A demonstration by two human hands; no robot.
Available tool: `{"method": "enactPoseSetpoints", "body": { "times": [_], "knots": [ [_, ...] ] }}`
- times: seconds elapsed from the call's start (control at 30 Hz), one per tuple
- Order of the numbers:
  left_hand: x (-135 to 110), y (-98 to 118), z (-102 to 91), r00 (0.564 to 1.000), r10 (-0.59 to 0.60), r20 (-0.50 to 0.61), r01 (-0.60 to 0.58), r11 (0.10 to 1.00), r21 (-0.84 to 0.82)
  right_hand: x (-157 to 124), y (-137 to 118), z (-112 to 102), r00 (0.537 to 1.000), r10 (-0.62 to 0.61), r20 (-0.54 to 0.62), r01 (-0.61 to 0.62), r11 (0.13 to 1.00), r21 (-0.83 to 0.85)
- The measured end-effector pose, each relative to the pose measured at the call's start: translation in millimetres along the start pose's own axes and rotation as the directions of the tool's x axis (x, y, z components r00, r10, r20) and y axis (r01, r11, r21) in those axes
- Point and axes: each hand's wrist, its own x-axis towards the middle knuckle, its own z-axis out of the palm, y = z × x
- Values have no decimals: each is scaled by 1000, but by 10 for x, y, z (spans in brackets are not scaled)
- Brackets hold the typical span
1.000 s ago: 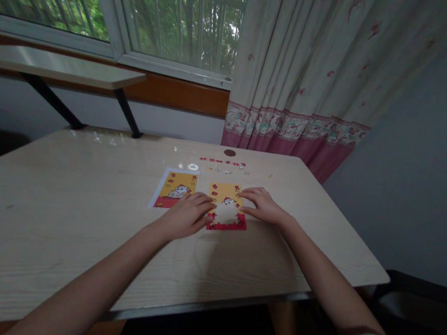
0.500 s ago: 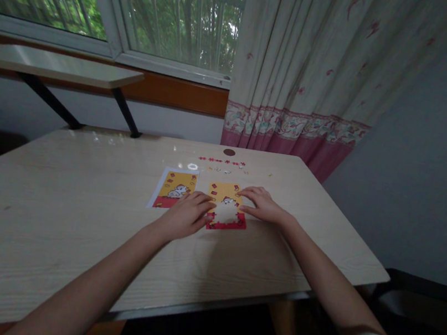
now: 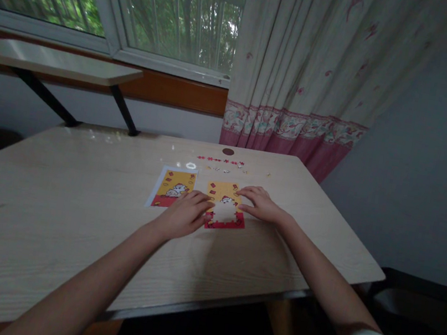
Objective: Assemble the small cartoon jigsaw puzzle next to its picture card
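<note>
A partly assembled jigsaw puzzle [image 3: 222, 188], yellow above and red below, lies on the table with a gap in its middle where the tabletop shows. At its left edge rests my left hand [image 3: 188, 214], fingers apart and stretched toward the pieces. My right hand [image 3: 260, 204] lies along the right edge, its fingers spread and touching the yellow part. Neither hand shows anything gripped. Left of the puzzle is a printed reference picture [image 3: 170, 183] of a white cartoon animal on yellow and red, its lower right corner partly behind my left hand.
Beyond the puzzle runs a row of red puzzle pieces [image 3: 218, 160], with several pale and yellow loose pieces [image 3: 226, 171] in front of it. A dark round disc [image 3: 228, 151] sits at the table's [image 3: 74, 212] far edge. A raised shelf [image 3: 54, 61] stands at back left; a curtain [image 3: 295, 77] hangs behind.
Both hands hold nearly the same places at the puzzle's edges. The whole view has shifted very slightly; no piece has visibly moved.
</note>
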Motion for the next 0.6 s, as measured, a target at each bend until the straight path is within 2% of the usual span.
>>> {"method": "enactPoseSetpoints", "body": {
  "times": [0.17,0.33,0.4,0.5,0.6],
  "knots": [
    [-2,5,6,1000,-10,6,10,1000,11,181,81,-5,996,81,-46,-83,995,-54],
    [-2,20,-3,1000,-22,5,22,1000,1,584,171,-26,966,223,-129,-246,948,-202],
    [-1,22,-2,1000,-28,6,28,1000,-2,757,190,-20,922,324,-211,-368,903,-221],
    [-1,16,5,1000,-26,8,26,1000,-10,981,187,9,830,482,-281,-543,815,-202],
    [-2,8,13,1000,-22,8,22,1000,-20,1137,153,37,772,558,-305,-627,748,-217]
  ]
}}
